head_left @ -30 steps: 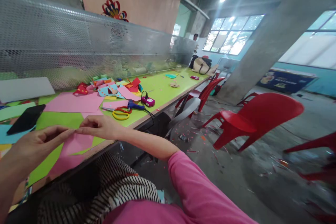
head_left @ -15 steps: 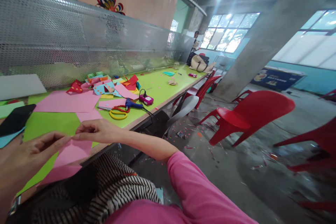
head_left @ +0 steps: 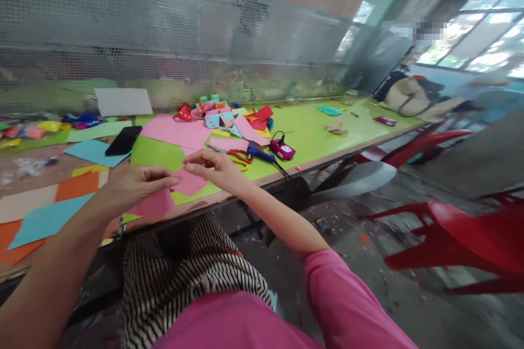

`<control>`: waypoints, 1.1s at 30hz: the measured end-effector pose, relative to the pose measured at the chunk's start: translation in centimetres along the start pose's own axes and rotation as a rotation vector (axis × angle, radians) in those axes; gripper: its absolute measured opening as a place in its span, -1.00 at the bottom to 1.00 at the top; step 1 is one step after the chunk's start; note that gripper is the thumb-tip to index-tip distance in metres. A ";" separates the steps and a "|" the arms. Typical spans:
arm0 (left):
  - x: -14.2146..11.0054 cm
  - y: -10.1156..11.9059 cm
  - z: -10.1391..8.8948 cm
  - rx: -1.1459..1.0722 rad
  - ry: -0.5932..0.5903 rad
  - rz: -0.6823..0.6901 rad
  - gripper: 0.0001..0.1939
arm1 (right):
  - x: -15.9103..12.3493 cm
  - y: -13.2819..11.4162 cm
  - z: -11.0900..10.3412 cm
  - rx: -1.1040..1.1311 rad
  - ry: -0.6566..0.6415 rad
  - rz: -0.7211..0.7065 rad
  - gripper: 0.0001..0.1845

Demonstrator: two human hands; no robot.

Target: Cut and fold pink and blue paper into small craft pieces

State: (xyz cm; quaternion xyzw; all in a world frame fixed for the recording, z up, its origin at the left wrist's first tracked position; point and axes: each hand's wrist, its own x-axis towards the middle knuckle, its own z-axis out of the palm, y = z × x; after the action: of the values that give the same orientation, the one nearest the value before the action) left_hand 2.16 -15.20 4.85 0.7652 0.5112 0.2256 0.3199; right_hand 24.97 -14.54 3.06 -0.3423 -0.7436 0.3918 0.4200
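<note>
My left hand (head_left: 147,180) is closed, its thumb and fingers pinching at the left edge of a piece of pink paper (head_left: 190,182). Fingertips of my right hand (head_left: 215,168) are drawn together at the upper part of the same paper, close to the left ones. Whether the paper is folded there I cannot tell, since my fingers cover part of it. Below my left hand a darker pink sheet (head_left: 153,205) lies at the table's edge. Scissors with yellow and red handles (head_left: 240,161) and a blue glue gun (head_left: 260,152) lie just beyond my right hand.
A black phone (head_left: 124,140), blue sheets (head_left: 53,218) and orange paper lie to the left. Behind are a large pink sheet (head_left: 176,130) and a heap of patterned paper pieces (head_left: 221,119). A magenta box (head_left: 282,149) sits right; a red chair (head_left: 462,234) stands on the floor.
The view has swung left, bringing more of the table's left side into sight. My fingertips, which met over the pink paper, are now slightly apart.
</note>
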 end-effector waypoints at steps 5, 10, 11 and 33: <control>0.1 0.3 0.5 -0.121 0.044 -0.023 -0.45 | -0.3 -0.6 -0.1 -0.008 0.070 0.048 -0.57; -0.2 -0.5 0.4 -0.059 0.084 0.039 -0.44 | -0.6 -0.7 -0.4 -0.068 0.050 0.081 -0.58; -0.3 -0.4 0.3 -0.042 0.087 0.047 -0.45 | -0.6 -0.6 -0.5 -0.074 0.045 0.081 -0.57; -1.0 0.8 0.0 0.006 0.112 -0.032 -0.45 | -0.2 -0.1 -1.0 0.162 0.019 0.140 -0.45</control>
State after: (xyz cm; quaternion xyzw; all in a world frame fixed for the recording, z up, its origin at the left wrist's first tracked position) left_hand 2.26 -16.33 5.41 0.7439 0.5412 0.2615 0.2920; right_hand 25.91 -14.51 3.41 -0.3618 -0.6798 0.4758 0.4249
